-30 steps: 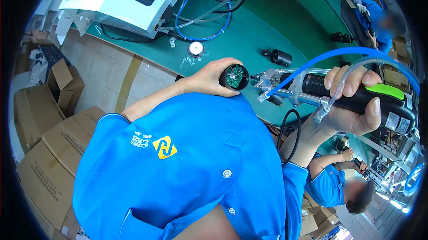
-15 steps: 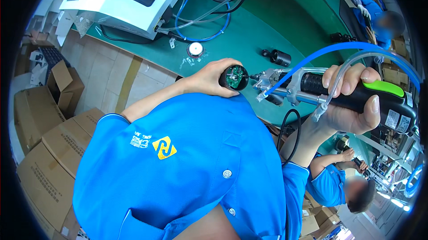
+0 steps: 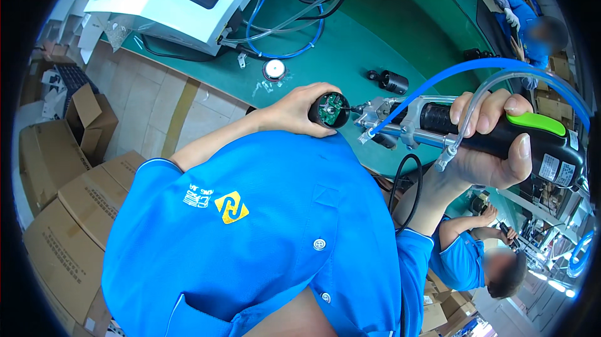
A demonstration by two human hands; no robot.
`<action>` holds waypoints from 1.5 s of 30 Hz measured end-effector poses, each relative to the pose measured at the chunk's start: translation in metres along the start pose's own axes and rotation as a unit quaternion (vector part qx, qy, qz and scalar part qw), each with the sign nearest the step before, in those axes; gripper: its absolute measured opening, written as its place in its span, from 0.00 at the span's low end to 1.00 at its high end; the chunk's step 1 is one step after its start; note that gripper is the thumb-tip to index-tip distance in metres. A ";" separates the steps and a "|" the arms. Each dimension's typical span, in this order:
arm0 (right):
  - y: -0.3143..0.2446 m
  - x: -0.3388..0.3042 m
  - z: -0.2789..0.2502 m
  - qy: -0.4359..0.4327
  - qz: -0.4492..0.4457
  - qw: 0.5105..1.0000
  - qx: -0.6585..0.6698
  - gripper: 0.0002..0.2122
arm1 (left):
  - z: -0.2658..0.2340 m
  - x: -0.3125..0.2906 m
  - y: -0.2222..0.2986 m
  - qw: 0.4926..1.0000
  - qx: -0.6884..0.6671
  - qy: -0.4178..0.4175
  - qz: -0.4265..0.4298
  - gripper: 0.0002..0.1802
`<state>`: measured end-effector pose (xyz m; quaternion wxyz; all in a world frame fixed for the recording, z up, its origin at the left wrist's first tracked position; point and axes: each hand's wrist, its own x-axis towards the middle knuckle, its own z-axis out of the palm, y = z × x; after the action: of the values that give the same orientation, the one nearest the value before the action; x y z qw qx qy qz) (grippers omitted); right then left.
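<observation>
My left hand (image 3: 302, 108) is wrapped round a black cylindrical housing (image 3: 320, 125) whose open end faces right. Inside it sits a green circuit board (image 3: 330, 109). In my right hand (image 3: 494, 130) is a black power screwdriver (image 3: 435, 118) with a green lever, held level. A blue air hose (image 3: 463, 69) and a clear tube run to the metal head at its front. The driver's tip reaches the mouth of the housing, by the board; whether it touches a screw is too small to tell.
Beyond my hands, a black cylindrical part (image 3: 394, 81) and a round white-topped part (image 3: 274, 70) lie on the green bench (image 3: 350, 43). A white machine with a screen (image 3: 169, 5) stands at far left. Cardboard boxes (image 3: 62, 230) fill the left floor. Two co-workers (image 3: 463, 249) sit at right.
My right hand and the screwdriver have shifted very slightly left. The housing stays in my left hand, almost unmoved.
</observation>
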<state>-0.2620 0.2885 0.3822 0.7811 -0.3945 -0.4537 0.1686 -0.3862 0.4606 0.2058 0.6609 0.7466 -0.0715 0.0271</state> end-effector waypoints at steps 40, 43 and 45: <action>-0.006 -0.005 0.010 -0.020 0.010 0.999 0.044 0.16 | 0.007 0.007 -0.001 0.999 0.003 0.007 0.051 0.31; 0.003 -0.019 0.021 0.102 0.048 0.993 0.035 0.16 | 0.010 0.002 -0.002 0.999 0.002 0.020 0.033 0.30; 0.013 -0.016 0.014 0.091 0.024 0.995 0.023 0.15 | 0.011 0.007 -0.006 1.000 -0.004 -0.002 0.001 0.30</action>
<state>-0.2807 0.2929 0.3670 0.8238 -0.4005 -0.3675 0.1611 -0.3792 0.4496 0.1996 0.6638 0.7438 -0.0739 0.0264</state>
